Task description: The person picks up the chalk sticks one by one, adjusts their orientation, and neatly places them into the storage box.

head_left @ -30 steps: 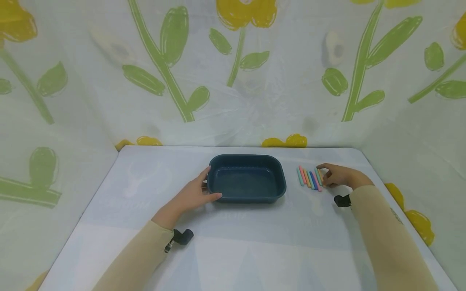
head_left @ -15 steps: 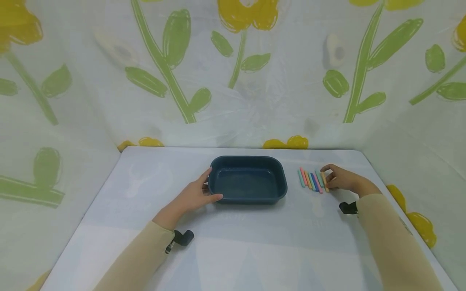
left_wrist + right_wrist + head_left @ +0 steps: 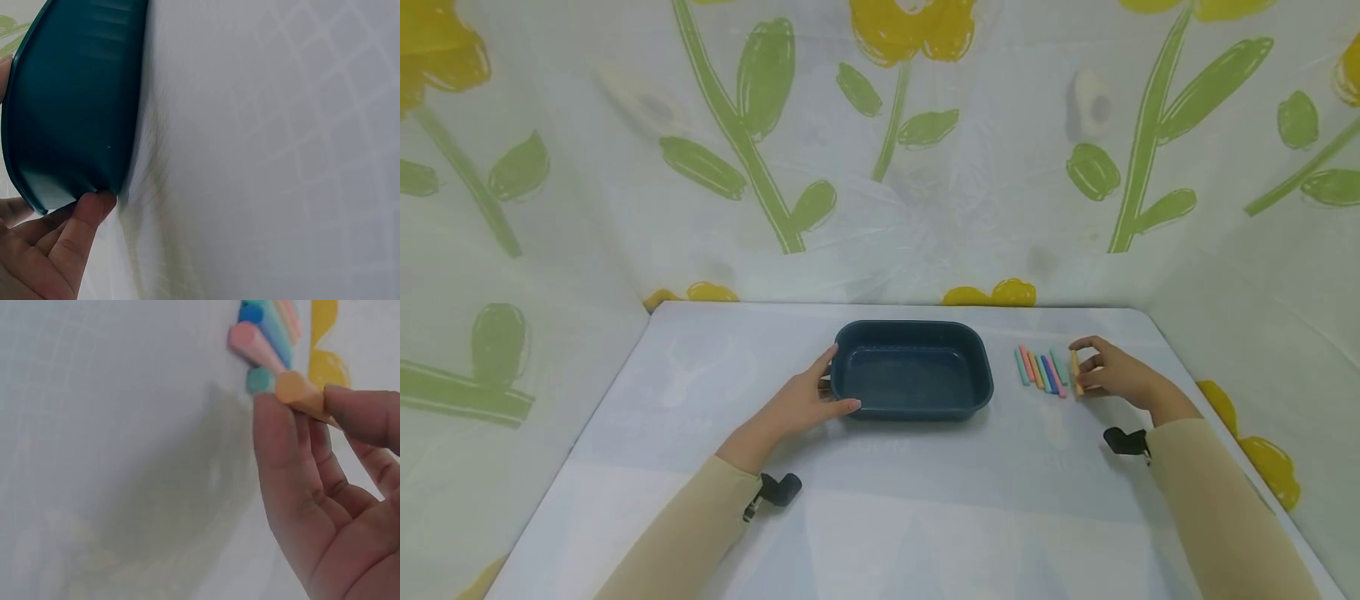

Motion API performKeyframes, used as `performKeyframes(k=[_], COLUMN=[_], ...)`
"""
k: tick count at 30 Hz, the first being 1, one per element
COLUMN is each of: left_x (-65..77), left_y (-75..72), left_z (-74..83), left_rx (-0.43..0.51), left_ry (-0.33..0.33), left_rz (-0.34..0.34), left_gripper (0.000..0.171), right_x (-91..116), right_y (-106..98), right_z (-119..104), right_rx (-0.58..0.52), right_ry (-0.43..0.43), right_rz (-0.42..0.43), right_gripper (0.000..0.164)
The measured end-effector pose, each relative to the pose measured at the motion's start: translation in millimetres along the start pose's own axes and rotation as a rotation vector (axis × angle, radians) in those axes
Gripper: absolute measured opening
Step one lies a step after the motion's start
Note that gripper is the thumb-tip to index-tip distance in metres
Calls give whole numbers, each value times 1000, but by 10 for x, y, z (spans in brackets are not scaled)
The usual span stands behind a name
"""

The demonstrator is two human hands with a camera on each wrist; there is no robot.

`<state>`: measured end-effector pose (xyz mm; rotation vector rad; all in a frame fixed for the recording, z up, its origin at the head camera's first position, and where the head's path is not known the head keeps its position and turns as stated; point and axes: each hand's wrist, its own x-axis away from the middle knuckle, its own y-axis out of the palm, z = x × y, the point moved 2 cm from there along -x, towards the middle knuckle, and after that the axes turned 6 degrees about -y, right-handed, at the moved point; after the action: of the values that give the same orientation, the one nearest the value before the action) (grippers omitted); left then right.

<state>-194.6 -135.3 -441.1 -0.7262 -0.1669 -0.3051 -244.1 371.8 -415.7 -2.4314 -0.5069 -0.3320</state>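
My left hand (image 3: pixel 797 404) holds the left end of a dark teal rectangular tray (image 3: pixel 913 375), thumb along the front rim and index finger at the back. In the left wrist view, curled fingertips press against the tray's outer wall (image 3: pixel 78 112). My right hand (image 3: pixel 1112 379) pinches an orange stick of chalk (image 3: pixel 300 392) between thumb and fingers. That stick stands apart from the row, a short way to its right. Several pastel chalk sticks (image 3: pixel 1041 371) lie side by side right of the tray; pink chalk (image 3: pixel 253 345) and green chalk (image 3: pixel 257 380) are nearest the held one.
Everything sits on a white table (image 3: pixel 895 508) with a faint pattern. Its back edge meets a hanging cloth (image 3: pixel 985 225) printed with green stems and yellow flowers, which also covers both sides. Small black wrist devices (image 3: pixel 780 490) sit by the sleeves.
My right hand has drawn the orange chalk away from the row, to the right. My left hand and the tray stay in place.
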Motion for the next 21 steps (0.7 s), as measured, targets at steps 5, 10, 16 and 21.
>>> performKeyframes(k=[5, 10, 16, 21], left_x=[-10, -19, -21, -16], left_y=[6, -2, -12, -11], left_z=[-1, -4, -9, -2], left_rx=[-9, -17, -11, -3], left_ry=[-5, -8, 0, 2], left_rz=[-2, 3, -6, -8], left_gripper=[108, 108, 108, 108], right_x=[83, 173, 219, 229], right_y=[29, 67, 112, 175], right_z=[-74, -278, -572, -788], right_rx=[-42, -69, -131, -201], right_ry=[-62, -142, -172, -176], right_rz=[38, 62, 55, 36], right_gripper=[64, 64, 64, 67])
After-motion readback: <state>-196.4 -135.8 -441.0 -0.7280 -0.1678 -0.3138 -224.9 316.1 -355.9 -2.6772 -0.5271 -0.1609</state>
